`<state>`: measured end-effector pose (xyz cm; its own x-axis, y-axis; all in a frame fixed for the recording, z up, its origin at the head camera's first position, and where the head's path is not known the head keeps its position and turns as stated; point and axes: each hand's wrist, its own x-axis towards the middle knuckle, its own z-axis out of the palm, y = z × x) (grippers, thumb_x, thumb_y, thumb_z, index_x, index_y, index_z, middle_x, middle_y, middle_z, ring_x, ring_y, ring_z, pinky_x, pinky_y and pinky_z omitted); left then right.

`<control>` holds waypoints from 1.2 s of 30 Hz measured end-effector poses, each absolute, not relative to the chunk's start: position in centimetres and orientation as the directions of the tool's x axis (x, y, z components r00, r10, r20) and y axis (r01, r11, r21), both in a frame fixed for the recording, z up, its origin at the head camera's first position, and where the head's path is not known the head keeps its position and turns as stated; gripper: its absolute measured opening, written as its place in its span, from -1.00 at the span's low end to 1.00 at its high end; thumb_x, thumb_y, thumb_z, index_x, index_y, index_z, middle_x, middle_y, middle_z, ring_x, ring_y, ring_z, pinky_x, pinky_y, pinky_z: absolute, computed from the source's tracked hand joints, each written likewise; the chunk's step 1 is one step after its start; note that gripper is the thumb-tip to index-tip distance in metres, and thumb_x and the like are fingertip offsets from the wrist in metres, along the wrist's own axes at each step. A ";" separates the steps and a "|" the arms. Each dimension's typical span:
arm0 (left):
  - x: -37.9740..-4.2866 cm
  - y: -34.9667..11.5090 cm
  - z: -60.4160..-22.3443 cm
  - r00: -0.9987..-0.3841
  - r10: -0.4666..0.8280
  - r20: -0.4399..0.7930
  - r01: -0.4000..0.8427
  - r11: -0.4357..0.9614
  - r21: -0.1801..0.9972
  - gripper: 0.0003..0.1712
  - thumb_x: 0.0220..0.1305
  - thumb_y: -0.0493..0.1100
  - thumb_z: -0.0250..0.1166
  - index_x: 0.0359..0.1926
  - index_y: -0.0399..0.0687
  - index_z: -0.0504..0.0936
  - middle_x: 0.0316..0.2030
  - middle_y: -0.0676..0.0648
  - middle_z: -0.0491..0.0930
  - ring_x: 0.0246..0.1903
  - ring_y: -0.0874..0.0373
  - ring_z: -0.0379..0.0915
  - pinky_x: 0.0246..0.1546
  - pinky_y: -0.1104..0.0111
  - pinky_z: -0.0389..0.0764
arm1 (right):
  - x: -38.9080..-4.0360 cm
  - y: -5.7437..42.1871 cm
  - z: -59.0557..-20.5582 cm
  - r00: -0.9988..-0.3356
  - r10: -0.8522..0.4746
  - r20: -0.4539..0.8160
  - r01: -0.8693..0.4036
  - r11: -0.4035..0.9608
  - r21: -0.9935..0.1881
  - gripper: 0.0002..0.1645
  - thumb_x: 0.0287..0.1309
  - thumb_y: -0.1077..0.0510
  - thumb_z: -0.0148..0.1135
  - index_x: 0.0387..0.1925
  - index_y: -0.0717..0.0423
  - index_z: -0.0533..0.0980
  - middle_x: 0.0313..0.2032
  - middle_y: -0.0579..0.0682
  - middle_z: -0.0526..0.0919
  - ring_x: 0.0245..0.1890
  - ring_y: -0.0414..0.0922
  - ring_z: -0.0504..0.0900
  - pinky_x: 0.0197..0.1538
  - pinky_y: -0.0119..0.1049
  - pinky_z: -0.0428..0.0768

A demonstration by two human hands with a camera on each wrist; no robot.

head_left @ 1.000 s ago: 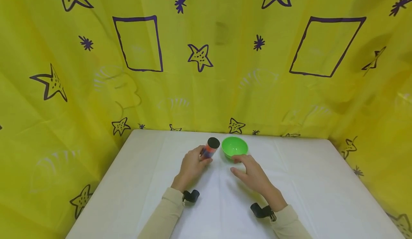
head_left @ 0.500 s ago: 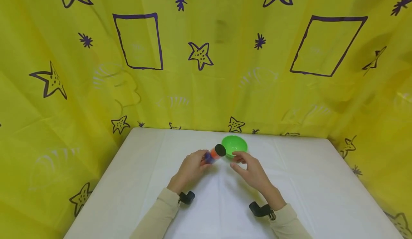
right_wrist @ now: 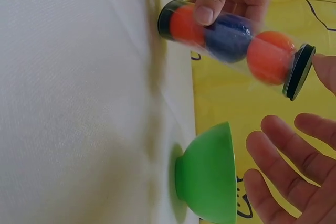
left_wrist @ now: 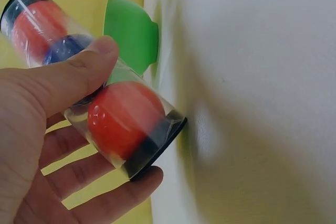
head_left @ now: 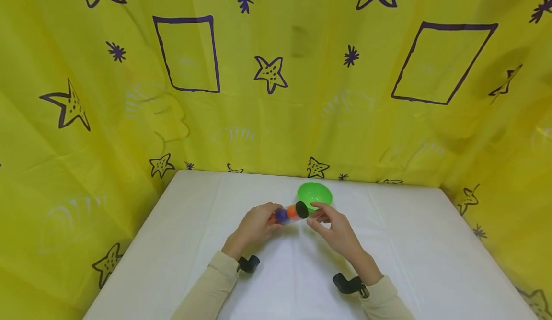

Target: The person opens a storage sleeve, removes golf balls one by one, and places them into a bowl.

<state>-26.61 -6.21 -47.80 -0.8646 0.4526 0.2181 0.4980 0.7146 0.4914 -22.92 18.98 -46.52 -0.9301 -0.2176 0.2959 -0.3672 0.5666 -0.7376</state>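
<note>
My left hand (head_left: 255, 223) grips a clear plastic tube (right_wrist: 242, 51), thumb on one side and fingers behind it. Inside sit a blue ball (right_wrist: 227, 37) and two orange-red balls, one on either side of it. Black caps close both ends, and the tube tilts above the table with its capped end (head_left: 302, 210) toward the right hand. My right hand (head_left: 338, 231) has its fingers spread and loosely bent; its thumb is at the cap, and whether it touches cannot be told. Just behind stands a green bowl (head_left: 314, 193), upright, with no contents visible.
A white-covered table (head_left: 267, 281) lies under both hands. Yellow curtains (head_left: 276, 119) with star drawings enclose its back and sides. Each wrist wears a small black camera mount (head_left: 250, 264).
The left hand has tipped the tube from nearly upright to lying almost sideways, its capped end swinging right and down toward the right hand. The right hand and bowl have barely moved.
</note>
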 end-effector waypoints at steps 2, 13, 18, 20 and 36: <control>-26.6 -6.1 -47.7 -0.858 0.464 0.219 0.509 0.715 0.479 -0.50 0.21 -0.13 0.51 0.16 -0.05 0.63 0.01 -0.05 0.71 -0.04 0.08 0.65 0.08 0.15 0.65 | -22.9 18.9 -46.6 -0.932 -0.215 0.291 -0.362 0.566 -0.741 -0.40 0.28 0.07 0.39 0.29 0.18 0.49 -0.17 -0.06 0.74 -0.16 -0.11 0.71 0.08 0.00 0.67; -26.3 -5.3 -47.7 -0.846 0.496 0.195 0.531 0.748 0.398 -0.44 0.16 -0.07 0.54 0.20 0.03 0.65 0.02 -0.01 0.71 0.00 0.07 0.64 0.10 0.13 0.63 | -22.8 18.7 -46.8 -0.933 -0.222 0.284 -0.361 0.587 -0.725 -0.49 0.23 0.02 0.44 0.16 0.13 0.60 -0.25 -0.03 0.73 -0.32 -0.26 0.63 -0.21 -0.39 0.62; -26.2 -5.2 -47.7 -0.851 0.491 0.187 0.521 0.745 0.417 -0.42 0.18 -0.05 0.53 0.24 0.12 0.63 0.01 0.00 0.70 0.03 0.07 0.63 0.14 0.10 0.61 | -22.9 19.0 -46.9 -0.936 -0.220 0.275 -0.352 0.597 -0.720 -0.52 0.26 0.06 0.41 0.14 0.21 0.61 -0.26 0.00 0.75 -0.31 -0.24 0.66 -0.20 -0.40 0.66; -26.2 -5.2 -47.8 -0.854 0.487 0.182 0.515 0.741 0.431 -0.41 0.18 -0.05 0.52 0.24 0.15 0.63 0.01 0.02 0.69 0.02 0.09 0.62 0.14 0.11 0.61 | -23.0 19.1 -46.9 -0.940 -0.219 0.262 -0.341 0.590 -0.731 -0.52 0.26 0.07 0.41 0.14 0.22 0.61 -0.24 0.02 0.76 -0.28 -0.21 0.69 -0.17 -0.40 0.68; -26.3 -5.2 -48.4 -0.857 0.480 0.188 0.501 0.688 0.525 -0.38 0.12 -0.09 0.55 0.24 0.02 0.64 0.06 -0.05 0.73 0.08 0.06 0.63 0.22 0.14 0.59 | -23.2 19.5 -47.0 -0.947 -0.244 0.208 -0.315 0.589 -0.744 -0.51 0.29 0.10 0.38 0.18 0.23 0.59 -0.18 0.05 0.77 -0.23 -0.16 0.72 -0.14 -0.41 0.68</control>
